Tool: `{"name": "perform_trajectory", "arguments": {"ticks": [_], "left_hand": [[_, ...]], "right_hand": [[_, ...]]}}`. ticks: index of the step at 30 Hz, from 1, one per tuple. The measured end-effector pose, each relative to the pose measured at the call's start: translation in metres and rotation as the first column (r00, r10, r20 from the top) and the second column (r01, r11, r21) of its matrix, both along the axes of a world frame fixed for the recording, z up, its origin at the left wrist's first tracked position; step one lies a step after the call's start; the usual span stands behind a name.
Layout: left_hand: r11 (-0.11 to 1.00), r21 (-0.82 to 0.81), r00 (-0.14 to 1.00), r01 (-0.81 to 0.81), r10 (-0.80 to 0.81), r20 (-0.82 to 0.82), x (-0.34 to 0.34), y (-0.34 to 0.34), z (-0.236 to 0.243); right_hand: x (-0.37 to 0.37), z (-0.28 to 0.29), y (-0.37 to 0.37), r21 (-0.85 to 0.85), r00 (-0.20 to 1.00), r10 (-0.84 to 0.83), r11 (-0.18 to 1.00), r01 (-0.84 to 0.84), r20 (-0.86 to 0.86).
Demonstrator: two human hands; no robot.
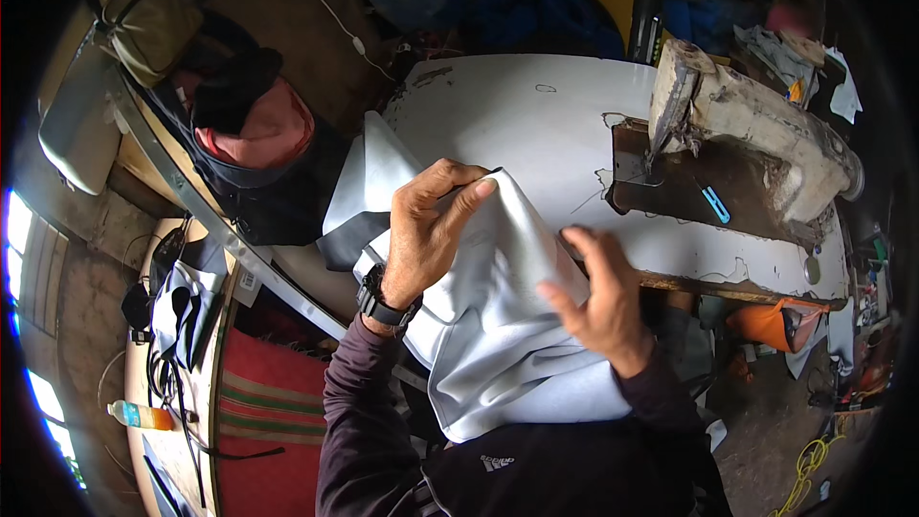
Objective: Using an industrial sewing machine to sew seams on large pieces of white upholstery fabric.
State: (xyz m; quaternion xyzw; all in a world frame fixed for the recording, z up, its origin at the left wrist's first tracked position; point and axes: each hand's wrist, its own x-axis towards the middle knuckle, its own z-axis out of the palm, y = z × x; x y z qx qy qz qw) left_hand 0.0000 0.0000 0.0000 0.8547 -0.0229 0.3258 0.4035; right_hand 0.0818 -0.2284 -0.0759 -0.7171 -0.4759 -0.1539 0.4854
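Observation:
A large piece of silvery-grey sheet material (507,325) drapes over my lap and up against the edge of the white sewing table (536,115). My left hand (436,225), with a dark watch on its wrist, pinches a top corner of this sheet between thumb and fingers. At the sheet's right side, my right hand (603,297) has its thumb and fingers spread, a little blurred, and grips nothing. Whether its fingers touch the sheet I cannot tell. Another part of the sheet, with a dark underside, lies left of my left hand.
An old, worn sewing machine (747,129) stands on the table's right, with a light-blue thread snipper (715,204) on its brown bed. Dark bags and a pinkish-red cloth (268,124) lie at left. A bottle of orange liquid (141,415) rests on a side bench at lower left.

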Motion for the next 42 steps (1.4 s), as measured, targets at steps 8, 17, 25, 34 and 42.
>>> {"name": "perform_trajectory", "arguments": {"ticks": [8,17,25,34,42], "left_hand": [[0.793,-0.309,0.755,-0.525,0.601,0.261,-0.047,0.007,-0.082],[0.845,0.323,0.833,-0.427,0.228,0.505,0.015,0.033,0.044],[0.762,0.391,0.803,0.517,-0.274,-0.529,0.220,-0.095,-0.033],[0.801,-0.318,0.656,0.506,-0.598,-0.461,0.233,-0.075,-0.110],[0.778,-0.440,0.609,0.448,-0.626,-0.488,0.232,-0.067,-0.094]], "right_hand": [[-0.014,-0.060,-0.001,-0.004,0.989,0.147,0.989,-0.147,0.001],[-0.042,0.040,0.024,0.274,0.733,0.667,0.735,-0.621,-0.128],[-0.036,-0.034,-0.086,0.286,-0.073,0.309,0.931,0.228,-0.948],[0.040,-0.047,-0.118,0.079,0.846,-0.220,0.953,0.293,-0.485],[0.109,-0.031,-0.085,-0.121,0.879,-0.337,0.941,0.315,-0.337]]}}
